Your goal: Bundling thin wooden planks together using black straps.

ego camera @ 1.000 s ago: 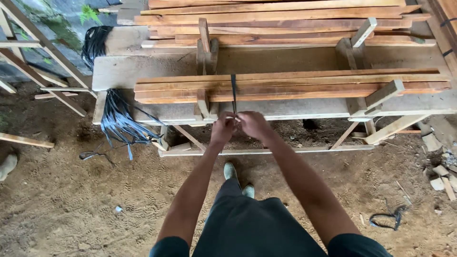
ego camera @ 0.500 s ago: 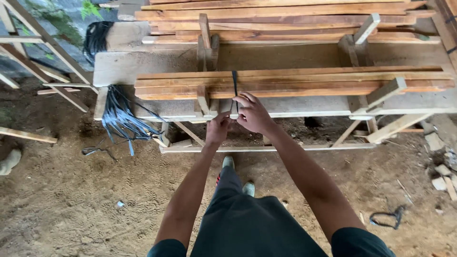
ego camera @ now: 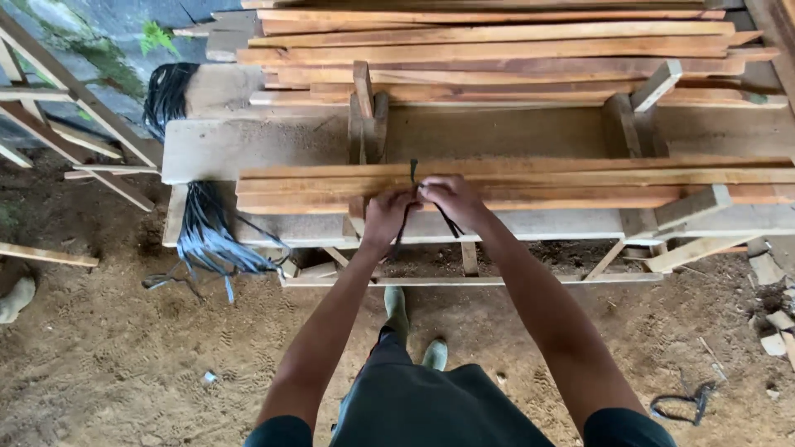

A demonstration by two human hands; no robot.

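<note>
A bundle of long reddish wooden slats (ego camera: 538,184) lies across a rough wooden bench (ego camera: 273,141). A black strap (ego camera: 413,170) runs over the bundle near its middle. My left hand (ego camera: 387,217) and my right hand (ego camera: 451,201) meet at the bundle's near edge, both closed on the strap's ends. Loose strap tails (ego camera: 451,223) hang down below my hands. An upright wooden peg (ego camera: 363,91) stands just behind the bundle.
A bunch of spare black straps (ego camera: 207,236) hangs off the bench's left end. More slats (ego camera: 497,50) are stacked behind. A wooden frame (ego camera: 66,108) leans at the left. The ground is sandy dirt with a strap scrap (ego camera: 683,404) and wood offcuts (ego camera: 774,323) at right.
My hands have risen from below the bundle's front edge to on top of it, drawing the strap ends up. The camera tilted down slightly.
</note>
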